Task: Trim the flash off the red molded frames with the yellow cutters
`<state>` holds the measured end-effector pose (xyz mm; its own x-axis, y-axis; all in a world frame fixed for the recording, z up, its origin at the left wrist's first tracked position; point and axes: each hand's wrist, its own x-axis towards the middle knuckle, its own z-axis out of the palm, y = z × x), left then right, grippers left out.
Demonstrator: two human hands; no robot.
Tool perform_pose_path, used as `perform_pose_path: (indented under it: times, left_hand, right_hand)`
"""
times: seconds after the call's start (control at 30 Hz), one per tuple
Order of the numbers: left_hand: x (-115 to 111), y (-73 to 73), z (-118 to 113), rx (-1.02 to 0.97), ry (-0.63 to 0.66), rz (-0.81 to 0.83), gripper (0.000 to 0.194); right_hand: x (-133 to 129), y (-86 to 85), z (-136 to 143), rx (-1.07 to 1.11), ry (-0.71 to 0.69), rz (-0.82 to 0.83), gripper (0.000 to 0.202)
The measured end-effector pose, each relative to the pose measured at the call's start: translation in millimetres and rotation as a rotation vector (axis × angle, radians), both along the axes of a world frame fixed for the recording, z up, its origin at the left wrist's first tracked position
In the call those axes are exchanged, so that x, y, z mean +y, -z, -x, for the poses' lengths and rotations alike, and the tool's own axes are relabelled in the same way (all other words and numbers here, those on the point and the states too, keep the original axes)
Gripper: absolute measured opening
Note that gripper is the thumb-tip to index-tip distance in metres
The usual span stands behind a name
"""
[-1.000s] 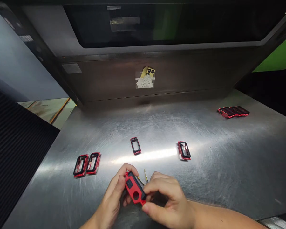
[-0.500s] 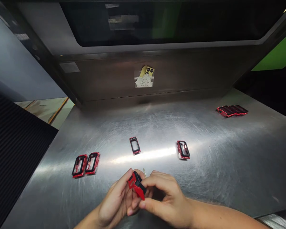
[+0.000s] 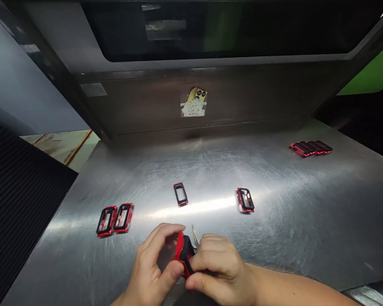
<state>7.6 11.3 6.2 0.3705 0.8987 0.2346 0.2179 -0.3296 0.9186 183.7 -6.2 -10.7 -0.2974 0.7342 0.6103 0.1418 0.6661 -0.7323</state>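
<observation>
A small red and black plastic frame [image 3: 184, 250] is held up on edge between my hands at the lower middle. My left hand [image 3: 155, 263] is closed on it, fingertips at its upper end and thumb low on the red side. Curled fingers and thumb of my right hand [image 3: 218, 265] pinch its lower right part, hiding some of the black side. A thin pale metal rod-like tool [image 3: 194, 235] shows just beyond the right fingers. Its lower end is hidden, and I cannot tell whether it lies on the table or is held.
Two similar frames [image 3: 115, 219] lie left on the metal table [image 3: 140, 170]. A slimmer frame [image 3: 180, 194] is at the middle, another frame [image 3: 245, 200] right of it. Several overlap in a row [image 3: 311, 148] at far right. A sticker bag [image 3: 194, 103] hangs on the back panel.
The held frame has turned more upright. My left hand has shifted from cupping beneath it to gripping its upper end and side. My right hand stays at its right side.
</observation>
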Motion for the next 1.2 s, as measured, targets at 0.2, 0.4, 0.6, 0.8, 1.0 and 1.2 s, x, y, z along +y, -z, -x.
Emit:
perform_pose_path:
  times: [0.2, 0.4, 0.6, 0.8, 1.0, 1.2]
  left_hand:
    - [3, 5.6, 0, -0.033, 0.015, -0.375, 0.038]
    - [5, 8.2, 1, 0.001, -0.018, -0.521, 0.041]
    - [6, -4.6, 3, 0.057, 0.030, -0.553, 0.040]
    - [4, -6.4, 3, 0.035, 0.035, -0.543, 0.043]
    - [1, -4.0, 3, -0.001, -0.001, -0.313, 0.040]
    - [3, -1.0, -3, -0.017, -0.061, 0.105, 0.051]
  right_hand:
    - [5, -0.2, -4, -0.093, 0.048, -0.108, 0.033]
    - [6, -0.9, -7, -0.134, 0.058, -0.138, 0.031]
    - [5, -1.7, -9, -0.168, 0.058, -0.150, 0.028]
    - [6, 0.3, -9, -0.158, 0.074, -0.150, 0.026]
    - [6, -0.3, -7, -0.144, 0.057, -0.125, 0.033]
    - [4, 1.6, -2, -0.108, -0.031, -0.056, 0.045]
